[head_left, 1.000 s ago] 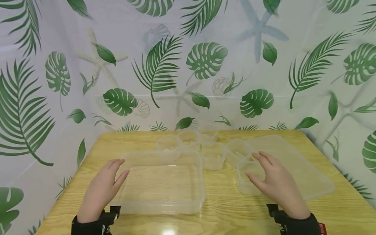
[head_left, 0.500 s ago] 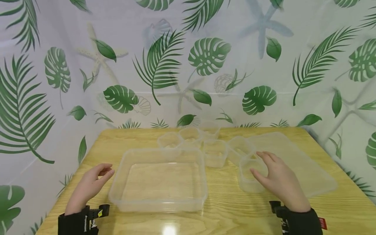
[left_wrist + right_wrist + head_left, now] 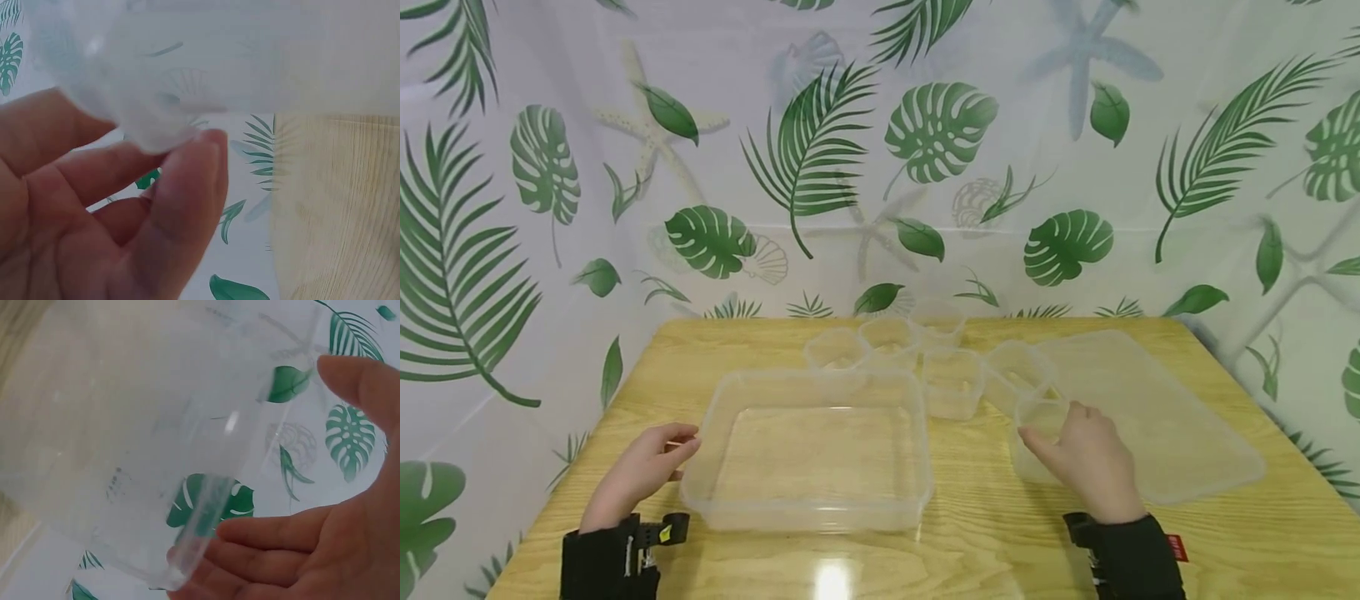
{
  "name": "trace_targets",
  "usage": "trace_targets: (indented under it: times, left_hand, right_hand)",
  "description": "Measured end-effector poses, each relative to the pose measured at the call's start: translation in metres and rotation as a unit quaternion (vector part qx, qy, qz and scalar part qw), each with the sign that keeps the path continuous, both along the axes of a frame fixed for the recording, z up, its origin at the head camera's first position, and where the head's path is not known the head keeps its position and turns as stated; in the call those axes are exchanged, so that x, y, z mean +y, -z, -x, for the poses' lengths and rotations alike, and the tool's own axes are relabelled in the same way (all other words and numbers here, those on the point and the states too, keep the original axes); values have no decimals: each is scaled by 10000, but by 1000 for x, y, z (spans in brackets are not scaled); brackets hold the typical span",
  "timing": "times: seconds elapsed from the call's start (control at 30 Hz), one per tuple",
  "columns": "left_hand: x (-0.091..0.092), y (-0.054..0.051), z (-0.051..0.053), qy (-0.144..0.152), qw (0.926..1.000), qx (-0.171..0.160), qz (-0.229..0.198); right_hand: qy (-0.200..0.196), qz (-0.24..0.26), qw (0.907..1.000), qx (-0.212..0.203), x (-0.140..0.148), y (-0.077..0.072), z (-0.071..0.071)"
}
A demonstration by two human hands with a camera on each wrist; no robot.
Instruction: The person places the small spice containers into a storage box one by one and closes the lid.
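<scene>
Sleeves: both were black, the right one [image 3: 1142, 558] with a red tag [image 3: 1177, 547].
Left hand [image 3: 643, 467]: sat at the left side of the box, fingers bent, thumb by its rim; whether it pinched the plastic I could not tell.
Right hand [image 3: 1090, 462]: spread over the near cup, fingertips at its wall, thumb apart from the fingers.
Box [image 3: 805, 518]: clear, upright on the table [image 3: 970, 546], left of the near cup and well apart from it.
Near cup [image 3: 1032, 467]: clear, on the table under the right hand.
Lid [image 3: 1180, 433]: flat, right of the cups.
Middle cups: two, one [image 3: 953, 406] just right of the box, the other [image 3: 1000, 392] behind the near cup.
Far cups: three in a slanting row, at left [image 3: 837, 357], centre [image 3: 889, 337] and right [image 3: 937, 321].
Cloth [image 3: 827, 258]: white, leaf-printed, behind the table.
</scene>
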State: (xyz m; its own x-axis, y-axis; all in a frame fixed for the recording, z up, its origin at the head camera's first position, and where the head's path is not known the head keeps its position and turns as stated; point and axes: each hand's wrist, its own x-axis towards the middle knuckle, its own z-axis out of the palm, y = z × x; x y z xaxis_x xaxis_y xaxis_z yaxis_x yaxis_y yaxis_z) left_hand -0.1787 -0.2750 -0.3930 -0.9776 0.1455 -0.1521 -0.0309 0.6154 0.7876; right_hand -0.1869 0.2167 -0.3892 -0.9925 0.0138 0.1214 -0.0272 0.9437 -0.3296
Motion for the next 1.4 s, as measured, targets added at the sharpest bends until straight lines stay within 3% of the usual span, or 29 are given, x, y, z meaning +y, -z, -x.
trace_targets:
  times: [0.13, 0.43, 0.53, 0.8, 1.17, 1.4]
  left_hand:
    - [0, 2, 1, 54, 9999, -13, 163]
    - [1, 2, 1, 55, 9997, -13, 242]
    - [1, 3, 0, 37, 9997, 6, 231]
    - [2, 3, 1, 7, 9998, 52, 176]
    - [1, 4, 1, -29, 9998, 80, 194]
    - [2, 4, 1, -38, 9998, 73, 202]
  right_hand:
    - [162, -120, 9998, -1, -4, 6, 0]
    - [412, -949, 9930, 572, -4, 15, 3]
    - [463, -1100, 9911, 593, -2, 16, 5]
    - [427, -870, 9952, -143, 5, 18, 7]
    - [281, -684, 9972, -127, 5, 14, 5]
    - [168, -400, 9991, -24, 1, 1, -2]
